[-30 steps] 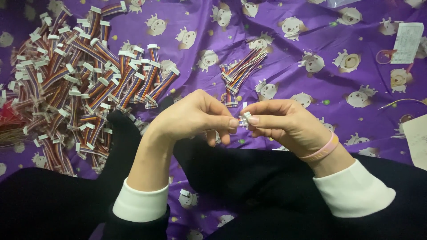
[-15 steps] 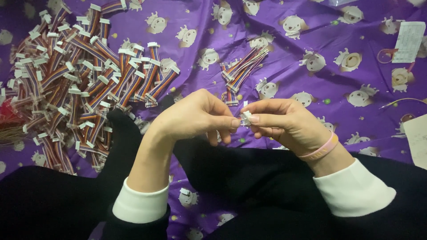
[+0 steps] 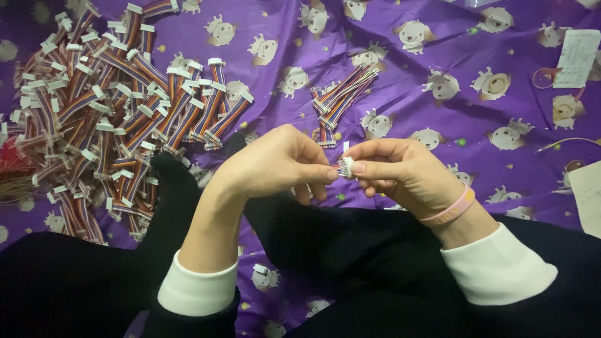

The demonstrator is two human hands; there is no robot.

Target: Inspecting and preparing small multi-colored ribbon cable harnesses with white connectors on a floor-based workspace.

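Visibility: the white connector point(image 3: 346, 166) is pinched between the fingertips of both hands, and most of its body is covered by them. Only a white end and a short stub of coloured wires show. Pin count and wire attachment cannot be made out. The rest of the cable is hidden behind the left hand point(image 3: 275, 164).

Change from the earlier frames: both hands remain in the same place above the lap, fingertips together. The connector remains between them. No thing on the purple cloth point(image 3: 438, 37) has shifted.

Position: the connector sits at the point where the two hands meet, touching the left thumb and forefinger on one side and the right hand point(image 3: 400, 172) fingertips on the other. Both hands are narrowly closed on it. A pink wristband point(image 3: 452, 208) circles the right wrist.

Surroundings, relative to the connector: a small bundle of cables point(image 3: 341, 100) lies just above it on the cloth. A large heap of cables point(image 3: 119, 119) with white plugs lies well apart to the left, cut off at the picture edge. A paper slip point(image 3: 576, 57) lies far up and right.
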